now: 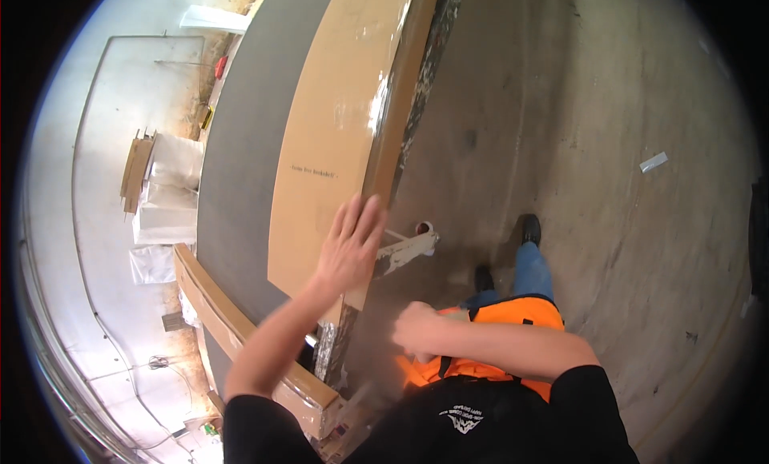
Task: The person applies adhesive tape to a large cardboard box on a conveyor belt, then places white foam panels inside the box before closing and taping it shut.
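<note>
Under the unclenched left grip (350, 252) lies the carton (332, 128), the right grip's (422, 330) state unclear.

The left hand (348, 252) lies stretched out, back showing, its fingers (368, 216) straight and close together; the left forearm (276, 336) slants below and left of them. Lower and right of those fingers, the right hand (416, 329) is curled into a fist, the right forearm (509, 348) running rightward behind its knuckles.

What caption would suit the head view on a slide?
Left hand outstretched over a long cardboard box, right hand curled beside an orange item at the waist.
</note>
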The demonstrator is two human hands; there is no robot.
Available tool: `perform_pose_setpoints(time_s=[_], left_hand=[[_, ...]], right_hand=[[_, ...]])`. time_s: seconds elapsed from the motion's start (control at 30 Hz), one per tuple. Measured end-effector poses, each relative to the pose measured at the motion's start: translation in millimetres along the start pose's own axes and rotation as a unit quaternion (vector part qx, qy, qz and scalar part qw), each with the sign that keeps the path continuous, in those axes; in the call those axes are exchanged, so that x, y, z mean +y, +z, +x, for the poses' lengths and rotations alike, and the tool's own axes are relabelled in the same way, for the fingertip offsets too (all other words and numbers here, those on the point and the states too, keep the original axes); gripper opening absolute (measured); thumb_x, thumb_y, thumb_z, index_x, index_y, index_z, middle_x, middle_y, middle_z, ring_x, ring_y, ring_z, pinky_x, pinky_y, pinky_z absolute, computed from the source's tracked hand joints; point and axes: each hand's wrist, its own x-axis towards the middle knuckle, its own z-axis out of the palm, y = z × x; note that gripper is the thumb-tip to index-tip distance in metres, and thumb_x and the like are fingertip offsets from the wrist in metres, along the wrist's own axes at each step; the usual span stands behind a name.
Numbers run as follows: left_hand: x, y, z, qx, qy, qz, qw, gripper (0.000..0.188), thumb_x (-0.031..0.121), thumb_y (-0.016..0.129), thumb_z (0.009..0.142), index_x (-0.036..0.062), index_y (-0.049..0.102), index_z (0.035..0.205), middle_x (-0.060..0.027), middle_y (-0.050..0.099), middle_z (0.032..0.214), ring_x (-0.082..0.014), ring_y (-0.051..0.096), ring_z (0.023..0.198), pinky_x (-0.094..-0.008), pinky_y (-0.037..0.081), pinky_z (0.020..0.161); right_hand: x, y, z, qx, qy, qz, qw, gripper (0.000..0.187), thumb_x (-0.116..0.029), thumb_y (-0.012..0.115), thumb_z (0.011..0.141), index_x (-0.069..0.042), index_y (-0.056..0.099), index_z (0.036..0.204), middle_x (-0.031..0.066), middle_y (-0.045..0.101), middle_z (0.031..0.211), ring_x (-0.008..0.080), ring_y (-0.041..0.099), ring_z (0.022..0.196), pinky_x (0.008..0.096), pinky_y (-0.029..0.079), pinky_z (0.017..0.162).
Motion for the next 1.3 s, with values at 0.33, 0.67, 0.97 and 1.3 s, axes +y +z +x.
perform_pose_setpoints(time_s=[0.33,0.67,0.97,1.3], left_hand=[[24.3,2.9,46.5,0.147,-0.339,-0.024,0.929,0.069,0.017,0.063,0.09,-0.0144,0.031,0.141,-0.0365,0.035,0.146,-0.0508,0.032,0.139,-0.0545,0.029,0.116],[-119.9,-21.7,302.5,0.189,-0.352,-0.016,0.917,0.066,0.028,0.054,0.097,-0.0154,0.032,0.141,-0.0358,0.033,0.148,-0.0485,0.032,0.14,-0.0511,0.024,0.118],[-203.4,-58.7,460.2,0.172,-0.345,-0.043,0.922,0.068,0.033,0.051,0.098,-0.0158,0.032,0.141,-0.0356,0.031,0.149,-0.0463,0.027,0.143,-0.0508,0.02,0.119],[-330.8,-107.3,696.2,0.14,-0.339,-0.072,0.927,0.071,0.039,0.045,0.099,-0.0115,0.029,0.146,-0.0313,0.027,0.154,-0.0464,0.023,0.145,-0.0505,0.015,0.121]], right_hand=[[112.7,20.9,-222.6,0.427,0.3,0.113,0.845,0.057,-0.024,0.073,0.056,-0.028,0.07,0.112,0.0097,0.056,0.128,0.0325,0.067,0.085,0.0425,0.055,0.072],[161.2,17.5,-392.2,0.462,0.544,0.053,0.698,0.057,-0.026,0.075,0.055,-0.026,0.072,0.112,0.0107,0.056,0.13,0.0359,0.067,0.087,0.0452,0.054,0.079],[246.1,-58.9,-420.8,0.468,0.576,0.116,0.66,0.046,-0.032,0.077,0.063,-0.019,0.075,0.107,0.0124,0.061,0.126,0.0338,0.069,0.091,0.0412,0.055,0.081],[399.1,-219.8,-452.4,0.495,0.595,0.023,0.633,0.044,-0.03,0.08,0.062,-0.018,0.075,0.103,0.0126,0.062,0.124,0.0316,0.07,0.091,0.0396,0.057,0.078]])
